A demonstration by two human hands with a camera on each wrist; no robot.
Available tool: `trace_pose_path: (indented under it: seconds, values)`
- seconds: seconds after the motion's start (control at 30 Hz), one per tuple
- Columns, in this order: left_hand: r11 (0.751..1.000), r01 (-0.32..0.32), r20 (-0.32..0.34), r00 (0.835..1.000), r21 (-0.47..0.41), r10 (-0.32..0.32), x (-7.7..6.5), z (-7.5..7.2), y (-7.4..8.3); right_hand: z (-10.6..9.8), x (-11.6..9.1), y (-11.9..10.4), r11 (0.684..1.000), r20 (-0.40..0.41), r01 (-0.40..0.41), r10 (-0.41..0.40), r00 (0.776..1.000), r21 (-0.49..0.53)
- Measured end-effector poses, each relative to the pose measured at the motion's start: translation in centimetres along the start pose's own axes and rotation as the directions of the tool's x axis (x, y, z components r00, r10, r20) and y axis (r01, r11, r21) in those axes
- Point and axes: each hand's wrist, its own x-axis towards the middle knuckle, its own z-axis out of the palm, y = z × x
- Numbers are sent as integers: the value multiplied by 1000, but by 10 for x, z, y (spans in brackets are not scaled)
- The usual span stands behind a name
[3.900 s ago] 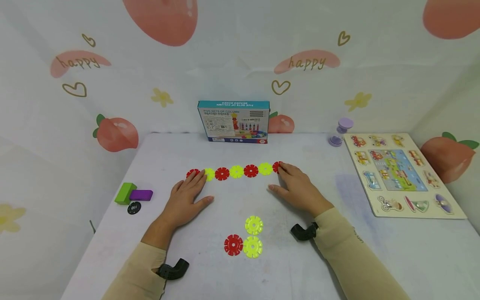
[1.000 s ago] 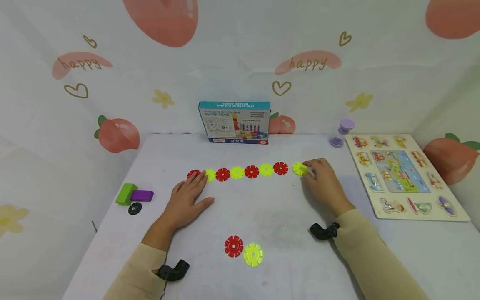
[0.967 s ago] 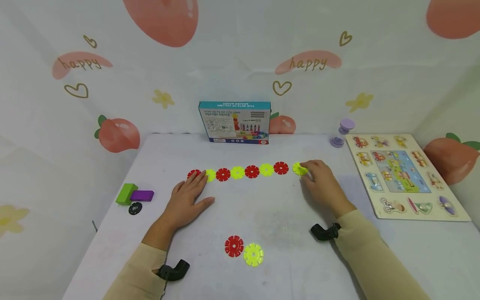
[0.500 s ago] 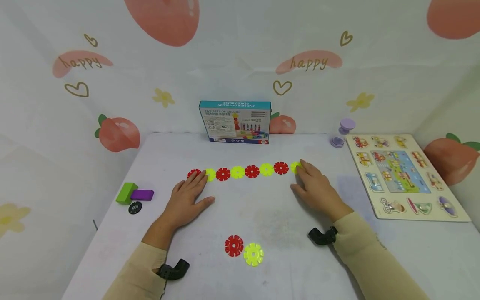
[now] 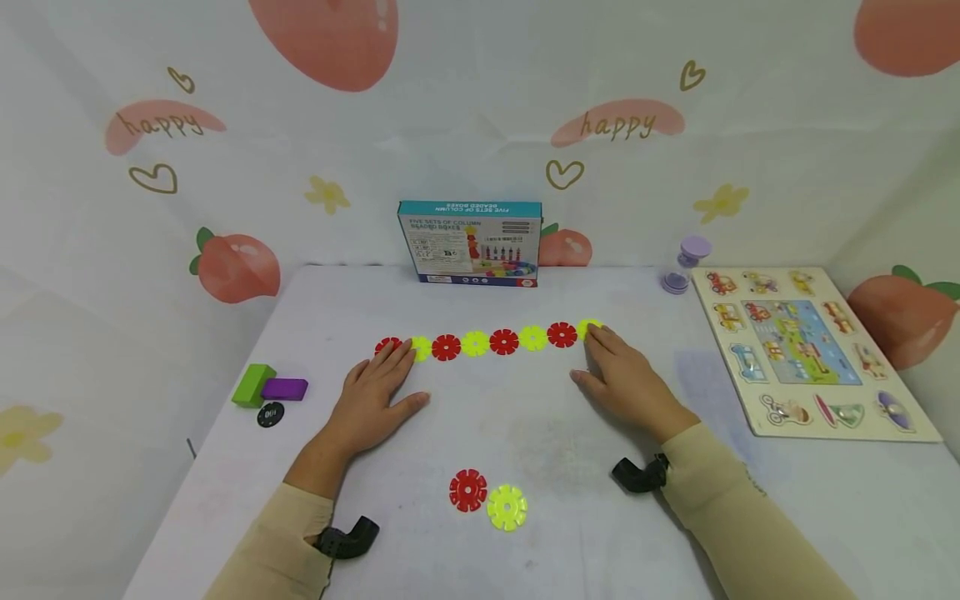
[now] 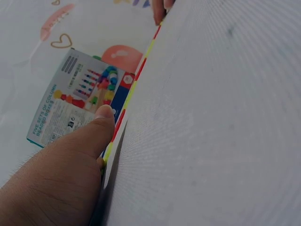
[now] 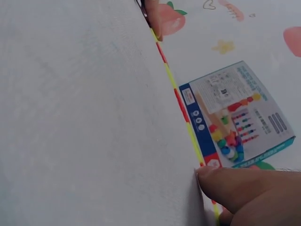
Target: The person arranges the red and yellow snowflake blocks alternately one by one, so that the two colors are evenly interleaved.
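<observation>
A row of red and yellow notched plastic discs, red alternating with yellow, runs across the table. My left hand (image 5: 375, 400) lies flat with straight fingers over the row's left end, partly covering a red disc (image 5: 387, 343) and a yellow disc (image 5: 422, 349). At the other end, my right hand (image 5: 630, 383) presses its straight fingertips on the last yellow disc (image 5: 587, 327), which sits right beside a red disc (image 5: 562, 335). Closer to me lie a loose red disc (image 5: 468, 490) and a loose yellow disc (image 5: 507, 507). In the right wrist view the row appears edge-on, past the thumb (image 7: 211, 181).
Behind the row stands a toy box (image 5: 471, 243). A purple sand timer (image 5: 684, 265) and a wooden picture puzzle board (image 5: 813, 350) are at the right. On the left are a green block (image 5: 253, 386), a purple block (image 5: 285, 389) and a black round chip (image 5: 271, 414).
A yellow disc came from the near group to the row's right end. My right hand released its pinch and slid that disc left against the red one. The left hand stayed put.
</observation>
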Motion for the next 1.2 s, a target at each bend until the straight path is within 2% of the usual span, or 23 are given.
trace_pose_path:
  seconds: [0.4, 0.8, 0.9, 1.0, 1.07, 1.1, 1.13, 1.2]
  values:
    - [1000, -3, -1, 1000, 2, 3, -1, 3, -2, -1, -3, -2, 1000, 37, -15, 15, 999, 8]
    - [1000, -5, -8, 1000, 3, 5, 0, 0, -1, -2, -4, -1, 1000, 38, -19, 18, 999, 10]
    - [1000, -4, -5, 1000, 3, 4, 0, 0, -1, -3, -3, 0, 998, 30, -20, 18, 999, 52]
    - [1000, 1, 4, 1000, -1, -1, -1, 0, -1, -8, -2, -2, 989, -34, -25, 30, 999, 147]
    - [1000, 1, 8, 1000, -3, -1, -1, 1, -1, -16, -3, -8, 964, -102, -12, 41, 994, 265]
    - [1000, 1, 8, 1000, -5, -1, -1, 1, -1, -20, -4, -12, 942, -132, 5, 42, 990, 336]
    - [1000, 0, 8, 1000, -4, 0, -1, 0, -1, -25, -6, -18, 907, -154, 28, 41, 987, 419]
    - [1000, -2, 2, 1000, -1, 2, 0, 0, -2, -33, -9, -31, 802, -158, 74, 26, 987, 592]
